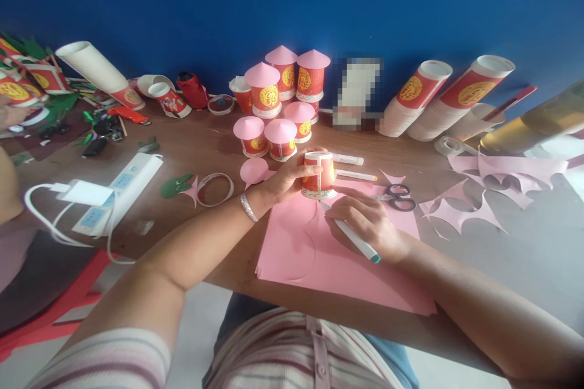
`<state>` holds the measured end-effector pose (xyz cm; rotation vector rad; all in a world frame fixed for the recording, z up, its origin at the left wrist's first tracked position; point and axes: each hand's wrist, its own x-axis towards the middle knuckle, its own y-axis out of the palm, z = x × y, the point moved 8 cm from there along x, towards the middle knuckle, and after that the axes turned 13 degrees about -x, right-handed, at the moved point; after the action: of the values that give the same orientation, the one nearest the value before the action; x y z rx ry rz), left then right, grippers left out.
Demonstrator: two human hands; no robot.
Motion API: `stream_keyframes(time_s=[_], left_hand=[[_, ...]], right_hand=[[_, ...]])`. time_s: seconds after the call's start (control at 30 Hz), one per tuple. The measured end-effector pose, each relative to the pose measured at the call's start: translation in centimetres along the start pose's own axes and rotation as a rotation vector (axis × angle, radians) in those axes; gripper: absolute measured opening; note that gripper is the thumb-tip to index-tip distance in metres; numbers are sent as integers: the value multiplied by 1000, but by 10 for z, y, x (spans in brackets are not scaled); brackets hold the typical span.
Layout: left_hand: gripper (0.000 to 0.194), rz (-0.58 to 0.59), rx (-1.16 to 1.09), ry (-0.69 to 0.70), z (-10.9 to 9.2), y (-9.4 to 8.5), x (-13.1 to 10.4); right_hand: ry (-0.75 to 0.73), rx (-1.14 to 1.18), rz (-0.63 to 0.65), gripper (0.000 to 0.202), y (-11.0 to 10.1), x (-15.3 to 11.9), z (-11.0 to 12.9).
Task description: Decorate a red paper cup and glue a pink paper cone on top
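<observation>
My left hand (296, 175) is wrapped round an upside-down red paper cup (320, 177) above a stack of pink paper (292, 243). In my right hand (365, 219) is a white marker with a green end (360, 242); its tip points at the cup's rim, and whether they touch is unclear. Faint curved lines show on the pink sheet. Behind the cup lie a white marker (347, 159) and an orange-ended marker (356, 175). Scissors (399, 196) rest on the right edge of the paper. Several red cups with pink cone tops (269, 96) stand farther back.
A white power strip (119, 194) with cables lies at left, near a tape ring (215, 189). Stacked cups (460, 97) lean by the blue wall. Pink paper scraps (474, 209) spread at right. Part of another person (13, 194) shows at the left edge.
</observation>
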<state>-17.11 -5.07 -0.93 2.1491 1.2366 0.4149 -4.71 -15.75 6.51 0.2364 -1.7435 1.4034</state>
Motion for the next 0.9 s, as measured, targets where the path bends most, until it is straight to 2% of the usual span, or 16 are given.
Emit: stream_keyframes(time_s=[0.1,0.23,0.4,0.5,0.67,0.83,0.9], left_hand=[[35,-10,49,19,-1,2,-1],[41,-16,117,42,-5,9,-3],[41,54,117,48,-8,16,-3],[34,36,125,48,-9,12,-4],[35,-23,126,23,-8,3,-8],[28,-76,172,15,-7,-4,-11],[27,-66,172,20,-7,-3,-10]], right_hand=[[-9,29,24,26,2,0,1],[-28,40,29,25,2,1,3],[-27,-50,-64,23,-4,1,0],[-1,-96,-106,26,-6,0,-3],[1,-86,-87,27,-4,0,-4],[12,-81,-83,26,-5,-1,-5],[8,-73,-76,28,-4,-1,-6]])
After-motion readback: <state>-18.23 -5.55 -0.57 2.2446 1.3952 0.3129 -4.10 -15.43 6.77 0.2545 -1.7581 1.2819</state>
